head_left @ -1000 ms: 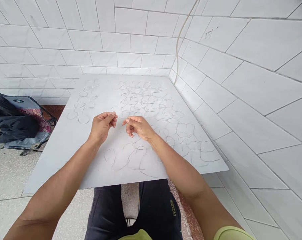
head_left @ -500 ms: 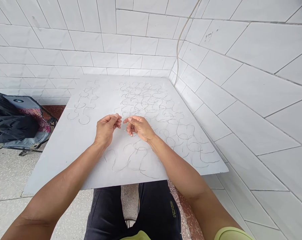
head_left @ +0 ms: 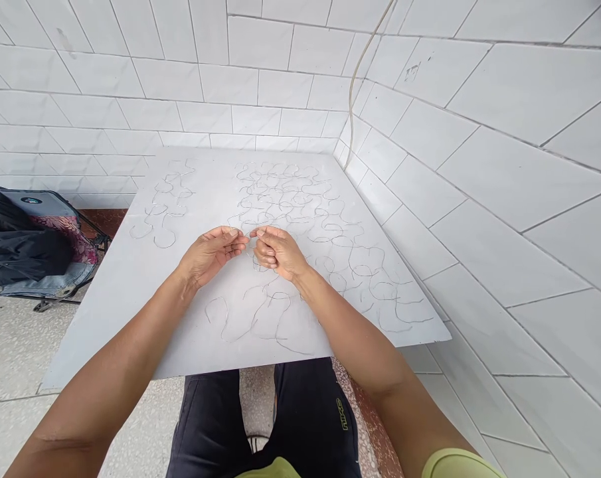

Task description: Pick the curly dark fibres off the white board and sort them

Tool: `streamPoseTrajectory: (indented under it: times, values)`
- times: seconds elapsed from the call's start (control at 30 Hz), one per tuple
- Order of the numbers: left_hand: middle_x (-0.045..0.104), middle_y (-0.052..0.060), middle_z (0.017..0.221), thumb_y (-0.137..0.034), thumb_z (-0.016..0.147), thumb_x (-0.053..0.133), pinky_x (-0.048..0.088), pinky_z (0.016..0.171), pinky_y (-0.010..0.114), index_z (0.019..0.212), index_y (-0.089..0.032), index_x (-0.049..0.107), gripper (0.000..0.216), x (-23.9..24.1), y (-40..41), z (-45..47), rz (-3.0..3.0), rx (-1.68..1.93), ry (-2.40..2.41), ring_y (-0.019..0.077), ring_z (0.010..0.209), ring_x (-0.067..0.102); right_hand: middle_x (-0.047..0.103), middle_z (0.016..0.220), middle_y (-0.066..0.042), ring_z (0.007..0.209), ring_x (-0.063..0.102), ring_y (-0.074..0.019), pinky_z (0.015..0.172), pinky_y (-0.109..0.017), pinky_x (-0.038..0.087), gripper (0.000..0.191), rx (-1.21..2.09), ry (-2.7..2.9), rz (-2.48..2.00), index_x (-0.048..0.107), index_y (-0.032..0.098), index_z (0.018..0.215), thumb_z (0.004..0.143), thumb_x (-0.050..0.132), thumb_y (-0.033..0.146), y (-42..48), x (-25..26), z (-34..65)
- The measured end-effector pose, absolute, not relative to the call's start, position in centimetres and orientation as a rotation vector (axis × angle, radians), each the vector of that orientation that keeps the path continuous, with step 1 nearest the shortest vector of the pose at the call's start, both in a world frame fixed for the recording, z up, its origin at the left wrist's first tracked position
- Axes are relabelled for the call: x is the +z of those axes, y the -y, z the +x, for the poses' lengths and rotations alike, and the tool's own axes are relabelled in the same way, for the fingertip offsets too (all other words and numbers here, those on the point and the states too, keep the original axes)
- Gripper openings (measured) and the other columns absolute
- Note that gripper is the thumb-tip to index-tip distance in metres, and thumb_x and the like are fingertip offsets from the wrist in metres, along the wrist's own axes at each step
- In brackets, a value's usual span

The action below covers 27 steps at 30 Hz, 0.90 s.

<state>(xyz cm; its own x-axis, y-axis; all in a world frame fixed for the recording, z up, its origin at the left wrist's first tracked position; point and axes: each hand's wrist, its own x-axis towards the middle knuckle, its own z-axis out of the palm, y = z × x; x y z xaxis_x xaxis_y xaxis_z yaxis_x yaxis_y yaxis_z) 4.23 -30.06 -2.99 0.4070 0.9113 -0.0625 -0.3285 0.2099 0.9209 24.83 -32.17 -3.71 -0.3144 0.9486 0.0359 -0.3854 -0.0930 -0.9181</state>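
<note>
A white board [head_left: 131, 292] rests across my lap, covered with bent pieces of thin wire. My left hand [head_left: 211, 251] and my right hand [head_left: 276, 251] meet fingertip to fingertip above the board's middle. Both pinch a thin wire piece [head_left: 249, 234] between thumb and fingers; it is barely visible. A large tangle of curved wires [head_left: 300, 199] lies beyond and to the right of my hands. A smaller group of wires [head_left: 163, 206] lies at the far left. Some looped wires [head_left: 260, 315] lie near the front edge, under my right forearm.
White tiled walls stand close behind and to the right of the board. A thin cable [head_left: 357, 73] hangs down the corner. A folding chair with dark clothes [head_left: 28, 239] stands on the floor at left. My dark trousers [head_left: 305, 425] show below the board.
My hands have come together: a gap between the fingertips one second ago has closed, and they now touch around the wire. The left hand shifted right.
</note>
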Motion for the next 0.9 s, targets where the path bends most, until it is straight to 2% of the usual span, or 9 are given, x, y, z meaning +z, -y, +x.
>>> streamPoseTrajectory:
  times: [0.2, 0.43, 0.67, 0.8, 0.9]
  values:
    - [0.08, 0.013, 0.109, -0.038, 0.086, 0.086, 0.048, 0.105, 0.041, 0.095, -0.017, 0.082, 0.023, -3.1, 30.2, 4.6, 1.053, 1.033, -0.676, 0.0208, 0.096, 0.071, 0.029, 0.057, 0.011, 0.047, 0.024, -0.0071, 0.043, -0.021, 0.018, 0.026, 1.661, 1.016, -0.728, 0.065, 0.019, 0.095, 0.092, 0.075, 0.042, 32.5, -3.5, 24.2]
    - [0.08, 0.013, 0.109, -0.038, 0.087, 0.085, 0.05, 0.101, 0.039, 0.093, -0.017, 0.081, 0.022, -2.7, 30.5, 4.7, 1.076, 1.071, -0.675, 0.0196, 0.094, 0.071, 0.032, 0.059, 0.01, 0.048, 0.029, -0.0076, 0.043, -0.021, 0.026, 0.028, 1.636, 0.905, -0.688, 0.067, 0.019, 0.098, 0.093, 0.073, 0.046, 33.0, -4.3, 22.3]
    - [0.08, 0.015, 0.108, -0.042, 0.081, 0.089, 0.051, 0.1, 0.04, 0.091, -0.017, 0.082, 0.028, -2.8, 30.5, 5.0, 1.09, 1.067, -0.698, 0.0219, 0.096, 0.072, 0.035, 0.059, 0.01, 0.046, 0.033, -0.0084, 0.043, -0.022, 0.029, 0.029, 1.577, 0.869, -0.699, 0.058, 0.022, 0.092, 0.096, 0.069, 0.049, 33.4, -4.6, 21.5]
    - [0.079, 0.014, 0.106, -0.042, 0.084, 0.086, 0.051, 0.1, 0.04, 0.093, -0.017, 0.081, 0.027, -2.7, 30.3, 4.7, 1.103, 1.052, -0.701, 0.0218, 0.096, 0.072, 0.04, 0.058, 0.009, 0.047, 0.038, -0.0083, 0.043, -0.021, 0.032, 0.031, 1.567, 0.918, -0.698, 0.061, 0.02, 0.096, 0.097, 0.068, 0.051, 33.2, -4.6, 21.7]
    - [0.078, 0.013, 0.104, -0.042, 0.086, 0.084, 0.052, 0.093, 0.038, 0.093, -0.017, 0.08, 0.026, -2.6, 30.1, 4.3, 1.106, 1.03, -0.723, 0.0199, 0.09, 0.07, 0.055, 0.067, 0.004, 0.046, 0.047, -0.0092, 0.039, -0.022, 0.032, 0.039, 1.502, 0.998, -0.8, 0.062, 0.021, 0.103, 0.097, 0.064, 0.06, 33.0, -4.5, 22.4]
